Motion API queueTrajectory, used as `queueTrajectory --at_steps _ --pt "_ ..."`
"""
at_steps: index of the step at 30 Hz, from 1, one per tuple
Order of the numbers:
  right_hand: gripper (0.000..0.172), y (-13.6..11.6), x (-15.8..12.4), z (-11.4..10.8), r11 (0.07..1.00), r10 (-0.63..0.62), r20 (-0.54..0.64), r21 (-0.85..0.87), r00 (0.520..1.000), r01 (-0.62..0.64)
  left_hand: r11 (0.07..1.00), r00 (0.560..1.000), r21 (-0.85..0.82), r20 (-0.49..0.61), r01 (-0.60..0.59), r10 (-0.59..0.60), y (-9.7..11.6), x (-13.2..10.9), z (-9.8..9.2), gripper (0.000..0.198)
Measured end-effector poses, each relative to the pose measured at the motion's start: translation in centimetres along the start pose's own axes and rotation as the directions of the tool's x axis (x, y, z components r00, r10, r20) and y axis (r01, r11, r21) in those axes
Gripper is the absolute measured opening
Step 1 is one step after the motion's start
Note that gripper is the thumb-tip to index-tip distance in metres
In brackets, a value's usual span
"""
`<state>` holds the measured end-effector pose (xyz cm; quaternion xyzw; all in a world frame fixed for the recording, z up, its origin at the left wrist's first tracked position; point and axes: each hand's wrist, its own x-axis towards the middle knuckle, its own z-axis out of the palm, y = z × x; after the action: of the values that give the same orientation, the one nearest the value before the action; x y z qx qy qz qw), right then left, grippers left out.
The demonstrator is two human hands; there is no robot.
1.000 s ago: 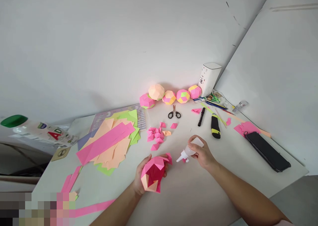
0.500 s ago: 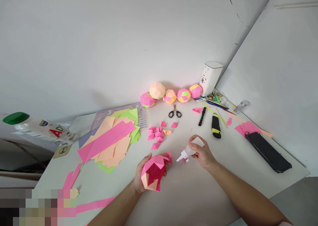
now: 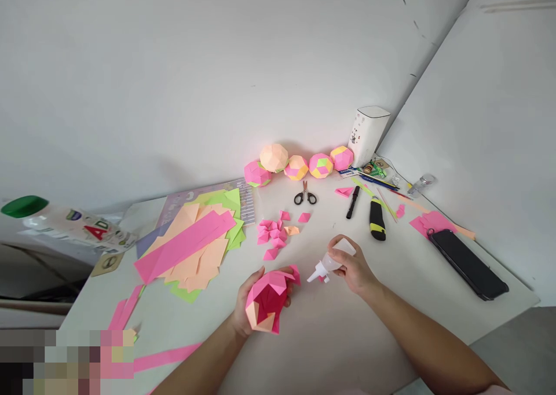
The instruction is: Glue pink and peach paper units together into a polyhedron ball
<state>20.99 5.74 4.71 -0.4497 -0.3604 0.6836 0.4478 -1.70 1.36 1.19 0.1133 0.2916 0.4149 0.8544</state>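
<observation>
Pink paper shape point(image 3: 267, 299): left hand point(image 3: 241, 314) clamps it.
Glue bottle point(image 3: 330, 262): right hand point(image 3: 356, 270) wraps it, nozzle towards the shape.
Writing: red "AD" on green-capped bottle point(image 3: 73, 227), far left.

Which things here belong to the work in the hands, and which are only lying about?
In hand:
left hand holds paper shell
right hand holds glue bottle
pink pieces, probably

Lying about:
scissors
marker
cutter
phone
balls
sheets
</observation>
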Motion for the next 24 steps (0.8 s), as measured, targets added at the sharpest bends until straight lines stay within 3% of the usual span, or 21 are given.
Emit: queueTrajectory --at_steps 24 --pt "0.029 0.18 0.13 -0.13 1.000 0.001 -0.001 0.002 1.000 -0.001 1.000 1.000 -0.004 0.002 -0.002 0.002 -0.11 0.02 -0.18 0.050"
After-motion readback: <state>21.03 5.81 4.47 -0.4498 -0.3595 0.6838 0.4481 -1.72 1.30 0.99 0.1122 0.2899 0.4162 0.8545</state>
